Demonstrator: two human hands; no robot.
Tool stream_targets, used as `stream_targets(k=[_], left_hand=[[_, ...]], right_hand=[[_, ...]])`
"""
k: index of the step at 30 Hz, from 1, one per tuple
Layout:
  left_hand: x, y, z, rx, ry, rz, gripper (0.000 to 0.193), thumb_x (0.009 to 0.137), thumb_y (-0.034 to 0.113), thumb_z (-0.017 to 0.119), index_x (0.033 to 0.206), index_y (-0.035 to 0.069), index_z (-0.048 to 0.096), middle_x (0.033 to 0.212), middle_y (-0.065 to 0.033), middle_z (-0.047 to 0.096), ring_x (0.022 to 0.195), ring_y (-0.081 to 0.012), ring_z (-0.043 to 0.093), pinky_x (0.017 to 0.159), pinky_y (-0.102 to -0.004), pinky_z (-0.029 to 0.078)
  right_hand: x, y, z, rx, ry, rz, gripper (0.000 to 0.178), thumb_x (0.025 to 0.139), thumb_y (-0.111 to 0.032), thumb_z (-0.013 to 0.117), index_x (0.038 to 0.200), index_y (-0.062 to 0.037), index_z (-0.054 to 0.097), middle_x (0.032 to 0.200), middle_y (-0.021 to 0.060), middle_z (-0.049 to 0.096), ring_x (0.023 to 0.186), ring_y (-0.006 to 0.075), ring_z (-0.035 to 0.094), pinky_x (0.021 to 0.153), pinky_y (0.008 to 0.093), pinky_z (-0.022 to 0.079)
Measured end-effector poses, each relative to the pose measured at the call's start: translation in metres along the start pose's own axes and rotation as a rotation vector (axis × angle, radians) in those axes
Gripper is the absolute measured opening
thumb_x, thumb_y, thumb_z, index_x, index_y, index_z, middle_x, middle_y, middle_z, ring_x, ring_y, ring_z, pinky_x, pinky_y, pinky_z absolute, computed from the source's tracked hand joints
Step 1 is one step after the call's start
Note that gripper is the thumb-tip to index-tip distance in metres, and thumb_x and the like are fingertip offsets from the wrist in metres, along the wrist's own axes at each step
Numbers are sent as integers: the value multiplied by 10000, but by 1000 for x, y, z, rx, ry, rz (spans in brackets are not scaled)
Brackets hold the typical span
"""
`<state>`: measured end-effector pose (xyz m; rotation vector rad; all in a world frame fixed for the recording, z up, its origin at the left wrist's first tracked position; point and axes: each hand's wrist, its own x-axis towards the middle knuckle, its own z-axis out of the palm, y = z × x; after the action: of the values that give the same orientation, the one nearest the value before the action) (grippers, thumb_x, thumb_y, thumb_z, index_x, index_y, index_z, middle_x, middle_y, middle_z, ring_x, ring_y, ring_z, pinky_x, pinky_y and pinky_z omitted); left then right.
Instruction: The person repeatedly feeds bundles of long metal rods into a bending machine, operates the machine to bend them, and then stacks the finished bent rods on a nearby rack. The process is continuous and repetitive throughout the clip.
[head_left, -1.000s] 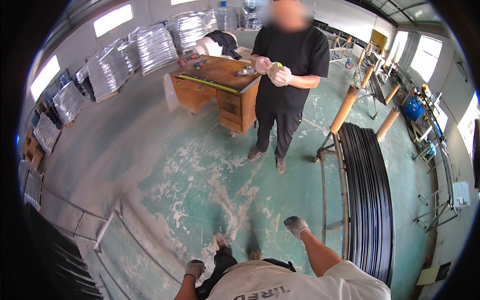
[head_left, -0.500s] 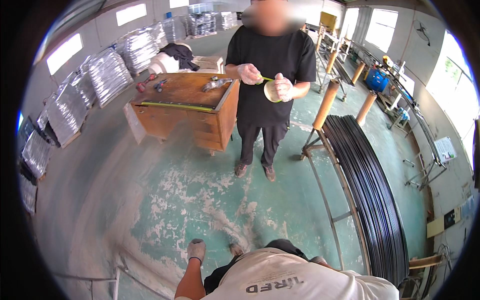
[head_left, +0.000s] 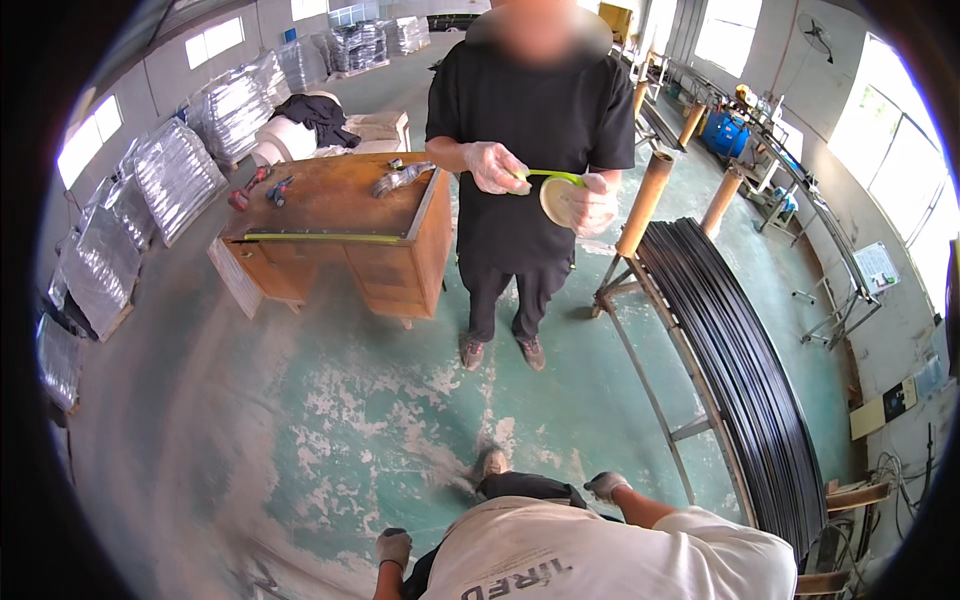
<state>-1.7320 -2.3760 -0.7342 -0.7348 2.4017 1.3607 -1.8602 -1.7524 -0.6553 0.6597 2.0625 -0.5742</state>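
My left hand (head_left: 394, 546), in a greyish work glove, hangs low beside my body with its fingers curled in. Out to my right side swings my right hand (head_left: 606, 485), gloved alike and also curled. I see nothing in either hand, and both are over the green floor (head_left: 400, 420). Facing me, a person in black stands with thin, pale gloves on. Between that person's hands (head_left: 497, 168) is a round pale disc (head_left: 558, 203), with a yellow-green strip (head_left: 548, 174) stretched from it.
A wooden desk (head_left: 330, 210) at left carries a red power tool (head_left: 248, 188) and a grey glove (head_left: 402, 179). On the right, long black strips (head_left: 730, 370) lie on a metal rack with upright brown tubes (head_left: 645, 203). Wrapped stacks (head_left: 175, 180) line the left wall.
The person and desk appear nearer. My right hand has come into view at my right side, while my left hand sits lower. The person's strip and disc are still held.
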Motion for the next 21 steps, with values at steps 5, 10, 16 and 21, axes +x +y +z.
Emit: stream_targets(k=[5, 10, 16, 21], left_hand=[[22, 27, -33, -534, 216, -420, 103, 911, 8, 656, 898, 74, 734, 753, -75, 685, 601, -225, 666, 548, -390, 562], [43, 62, -34, 915, -128, 408, 65, 833, 125, 793, 889, 146, 819, 874, -18, 814, 896, -255, 784, 814, -404, 619], [98, 73, -51, 333, -152, 342, 129, 864, 159, 712, 884, 92, 821, 827, -82, 800, 746, -245, 771, 740, -372, 621], [176, 115, -71, 356, -250, -44, 214, 872, 97, 684, 1019, 12, 813, 815, -118, 799, 700, -245, 754, 675, -393, 596]], right_hand=[[82, -75, -34, -188, 96, -155, 551, 1002, -591, 680, 1143, -83, 840, 1118, 174, 801, 1034, 355, 751, 916, 478, 586], [82, -181, -78, -104, 160, -401, 551, 988, -545, 663, 1264, -94, 820, 1359, 207, 768, 1280, 405, 715, 1073, 493, 566], [29, -230, -114, 92, 141, -310, 603, 975, -526, 708, 1385, -89, 774, 1389, 216, 762, 1328, 394, 699, 1145, 446, 531], [43, -176, -89, 127, 226, -182, 553, 979, -515, 699, 1291, -75, 820, 1238, 202, 815, 1196, 358, 761, 1067, 442, 569]])
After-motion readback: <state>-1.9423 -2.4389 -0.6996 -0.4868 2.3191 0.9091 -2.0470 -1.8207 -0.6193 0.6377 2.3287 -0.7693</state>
